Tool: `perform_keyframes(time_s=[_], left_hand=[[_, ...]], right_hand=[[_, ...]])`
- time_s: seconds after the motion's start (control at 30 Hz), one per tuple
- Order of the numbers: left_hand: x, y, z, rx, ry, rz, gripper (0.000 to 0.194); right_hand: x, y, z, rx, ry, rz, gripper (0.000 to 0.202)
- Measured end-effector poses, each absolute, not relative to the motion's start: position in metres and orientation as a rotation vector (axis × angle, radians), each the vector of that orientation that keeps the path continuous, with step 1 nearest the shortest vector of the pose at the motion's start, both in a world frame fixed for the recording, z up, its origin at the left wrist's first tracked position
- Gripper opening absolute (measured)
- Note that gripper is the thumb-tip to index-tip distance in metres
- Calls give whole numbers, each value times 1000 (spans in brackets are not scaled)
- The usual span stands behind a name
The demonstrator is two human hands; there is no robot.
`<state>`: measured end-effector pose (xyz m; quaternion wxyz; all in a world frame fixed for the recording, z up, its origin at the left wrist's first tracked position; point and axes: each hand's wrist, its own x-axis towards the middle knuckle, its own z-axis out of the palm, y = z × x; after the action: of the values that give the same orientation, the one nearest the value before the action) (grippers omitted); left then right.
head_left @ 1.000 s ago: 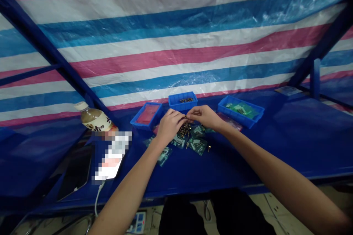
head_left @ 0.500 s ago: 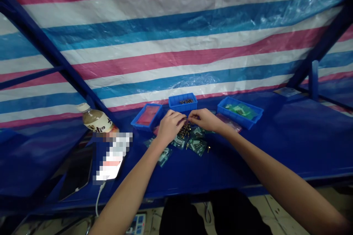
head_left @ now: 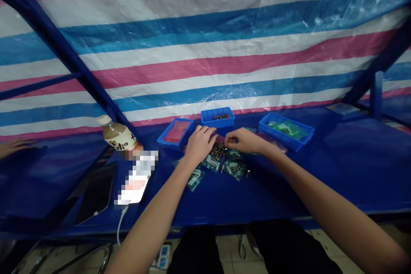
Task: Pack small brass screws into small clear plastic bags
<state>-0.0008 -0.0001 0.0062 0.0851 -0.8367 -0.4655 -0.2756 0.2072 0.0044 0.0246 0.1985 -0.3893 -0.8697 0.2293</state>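
A heap of small brass-coloured metal fittings (head_left: 220, 150) lies between my two hands. On its left side is my left hand (head_left: 201, 142), palm down, fingers spread and slightly curved, with nothing visible in them. My right hand (head_left: 242, 140) hovers at the heap's right edge, thumb and fingers pinched; whatever is between the tips is too small to make out. Just in front lie small clear packets (head_left: 234, 169) holding white strips and metal pieces, with another packet (head_left: 195, 179) below my left wrist. One loose fitting (head_left: 248, 173) sits to their right.
Behind my hands stand a blue bin of pink sheets (head_left: 176, 132), a blue bin with small metal parts (head_left: 218, 117) and a blue bin of green packets (head_left: 285, 129). Leftward are a bottle (head_left: 120, 137), a lit phone (head_left: 136, 184) and a dark tablet-like slab (head_left: 96, 195). Another person's hand (head_left: 19, 147) shows far left.
My hands, which met over the heap, have drawn slightly apart, and my left fingers have spread. Another person's hand has come into view at the left. The view has shifted a little.
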Motion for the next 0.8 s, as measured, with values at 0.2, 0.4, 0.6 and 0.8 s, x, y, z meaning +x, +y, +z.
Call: perform_keyframes(time_s=[0.2, 0.4, 0.6, 0.8], left_hand=[[-3, 0, 9, -2400, -1425, -830, 31], [-5, 1, 9, -2317, -1450, -839, 33], [-4, 2, 5, -2344, -1433, -754, 32], [-2, 1, 3, -2391, -1427, -755, 29]], right_hand=[[199, 14, 23, -999, -2339, 873, 20], [207, 31, 7, -1486, -1983, 303, 46], [225, 30, 9, -1484, -2048, 222, 29], [216, 25, 8, -1192, -2467, 461, 12]])
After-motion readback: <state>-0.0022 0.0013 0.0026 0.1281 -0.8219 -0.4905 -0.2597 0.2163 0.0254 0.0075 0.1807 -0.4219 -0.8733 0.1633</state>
